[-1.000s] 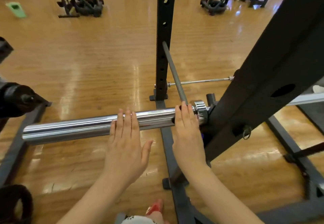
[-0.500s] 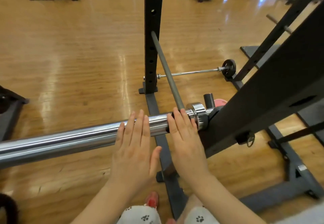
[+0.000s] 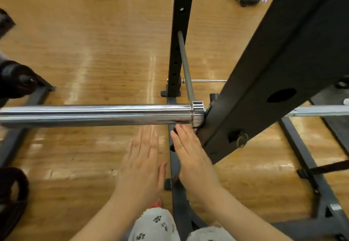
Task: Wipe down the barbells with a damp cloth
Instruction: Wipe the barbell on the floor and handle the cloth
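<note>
A chrome barbell sleeve (image 3: 94, 114) lies level across the view and ends in a collar (image 3: 197, 112) at the black rack post (image 3: 273, 71). The bar's thin shaft (image 3: 317, 112) continues on the right. My left hand (image 3: 141, 165) hovers flat below the sleeve, fingers straight, off the metal. My right hand (image 3: 192, 157) is also flat, its fingertips just under the collar. A small dark thing (image 3: 172, 133) shows at that hand's left edge; I cannot tell what it is. No cloth is plainly visible.
A second black upright (image 3: 179, 33) stands behind, with a thin grey rod (image 3: 186, 67) leaning toward the collar. Another thin barbell (image 3: 207, 80) lies on the wooden floor beyond. Dark gear (image 3: 15, 82) sits at the left edge. The rack's base rail (image 3: 177, 193) runs between my knees.
Both hands lay on top of the sleeve before; now they have drawn back toward me and hang below it. The view has tilted so the sleeve looks level.
</note>
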A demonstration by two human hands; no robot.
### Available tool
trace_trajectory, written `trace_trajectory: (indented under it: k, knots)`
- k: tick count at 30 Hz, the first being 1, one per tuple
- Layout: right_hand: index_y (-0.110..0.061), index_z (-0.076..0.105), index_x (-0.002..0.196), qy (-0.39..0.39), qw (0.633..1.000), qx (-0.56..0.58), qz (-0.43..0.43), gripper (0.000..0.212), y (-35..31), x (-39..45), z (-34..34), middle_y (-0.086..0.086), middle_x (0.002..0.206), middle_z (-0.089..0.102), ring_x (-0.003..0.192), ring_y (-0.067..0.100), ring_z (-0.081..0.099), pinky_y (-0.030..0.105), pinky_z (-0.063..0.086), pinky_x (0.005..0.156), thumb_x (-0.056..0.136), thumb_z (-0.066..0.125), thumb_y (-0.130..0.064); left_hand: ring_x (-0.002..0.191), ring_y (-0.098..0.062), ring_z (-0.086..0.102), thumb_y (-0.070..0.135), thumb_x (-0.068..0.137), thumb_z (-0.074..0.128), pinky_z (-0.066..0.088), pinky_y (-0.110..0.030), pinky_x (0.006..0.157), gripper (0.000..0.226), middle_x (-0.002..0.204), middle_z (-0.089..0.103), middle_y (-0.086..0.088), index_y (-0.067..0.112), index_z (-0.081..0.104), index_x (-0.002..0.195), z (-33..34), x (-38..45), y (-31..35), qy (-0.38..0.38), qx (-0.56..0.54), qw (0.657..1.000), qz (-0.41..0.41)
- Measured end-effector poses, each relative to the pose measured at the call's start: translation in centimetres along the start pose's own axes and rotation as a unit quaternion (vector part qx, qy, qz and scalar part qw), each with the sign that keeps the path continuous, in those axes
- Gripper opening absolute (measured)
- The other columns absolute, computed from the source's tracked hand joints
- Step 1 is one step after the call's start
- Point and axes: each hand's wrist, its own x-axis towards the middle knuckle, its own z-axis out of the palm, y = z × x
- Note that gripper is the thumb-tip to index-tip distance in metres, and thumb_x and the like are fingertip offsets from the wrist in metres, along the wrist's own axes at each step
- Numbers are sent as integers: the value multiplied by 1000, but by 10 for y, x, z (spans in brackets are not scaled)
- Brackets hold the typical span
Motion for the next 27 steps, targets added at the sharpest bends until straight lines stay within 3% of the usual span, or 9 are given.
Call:
trace_trajectory:
  k: [4, 7, 9, 10, 11, 13, 18, 24, 27]
  knots:
    - [-8, 64, 121, -86, 992, -85, -38, 65, 28, -61, -4, 8, 126, 62, 123, 22, 47, 36, 39, 101, 68, 26, -9, 114, -35, 61, 38, 79, 37, 39, -41, 103, 64, 125, 61, -20, -2, 62, 123, 33, -32, 46, -120, 8, 993, 9]
    - [-8, 56, 123, -144, 982, -123, -1, 54, 61, -104, -2, 8, 120, 65, 116, 25, 58, 42, 47, 91, 72, 53, -26, 107, -29, 65, 40, 80, 37, 50, -41, 91, 59, 118, 67, -14, 4, 70, 114, 67, -31, 85, -195, 5, 980, 48]
    - [-4, 59, 122, -175, 973, -144, 45, 61, 88, -129, -3, 12, 121, 64, 115, 28, 59, 46, 44, 92, 66, 70, -24, 128, -30, 49, 37, 90, 39, 38, -41, 106, 58, 139, 52, -15, 2, 54, 133, 82, -26, 116, -230, -4, 970, 74]
    - [-2, 64, 118, -173, 970, -152, 73, 57, 101, -138, -5, 14, 119, 65, 113, 30, 61, 47, 45, 91, 65, 71, -20, 141, -30, 31, 35, 97, 36, 23, -41, 115, 60, 152, 33, -15, 1, 34, 146, 90, -19, 130, -252, -4, 962, 102]
    - [-1, 67, 113, -169, 968, -157, 100, 54, 115, -145, -9, 15, 116, 67, 110, 31, 62, 46, 48, 88, 62, 74, -17, 147, -27, 13, 37, 101, 32, 9, -38, 118, 63, 159, 15, -13, 4, 15, 152, 98, -10, 144, -257, -7, 958, 131]
    - [0, 71, 106, -180, 961, -145, 150, 53, 144, -152, -12, 17, 111, 68, 104, 32, 65, 44, 51, 84, 56, 81, -13, 148, -24, -1, 40, 103, 27, -1, -36, 118, 66, 161, 0, -11, 6, 0, 152, 110, 8, 173, -259, -16, 954, 148]
    - [3, 70, 105, -198, 955, -136, 176, 40, 237, -172, -15, 18, 110, 68, 103, 33, 66, 43, 54, 81, 70, 56, -9, 148, -27, -3, 42, 103, 23, -1, -39, 119, 65, 161, -1, -12, 5, 0, 152, 150, 50, 248, -262, 25, 952, 158]
    - [-1, 74, 98, -256, 941, -131, 177, 52, 342, -188, -48, 13, 100, 71, 94, 29, 69, 40, 56, 75, 73, 30, -12, 148, -26, 4, 41, 104, 26, -2, -36, 118, 64, 160, 6, -11, 5, 4, 152, 182, 80, 339, -299, 35, 950, 84]
    - [-1, 74, 97, -267, 941, -137, 158, 52, 372, -197, -69, 13, 100, 71, 95, 29, 69, 39, 56, 74, 72, 29, -11, 148, -25, 3, 41, 103, 25, -2, -37, 119, 64, 161, 6, -10, 6, 4, 152, 180, 86, 377, -298, 26, 952, 62]
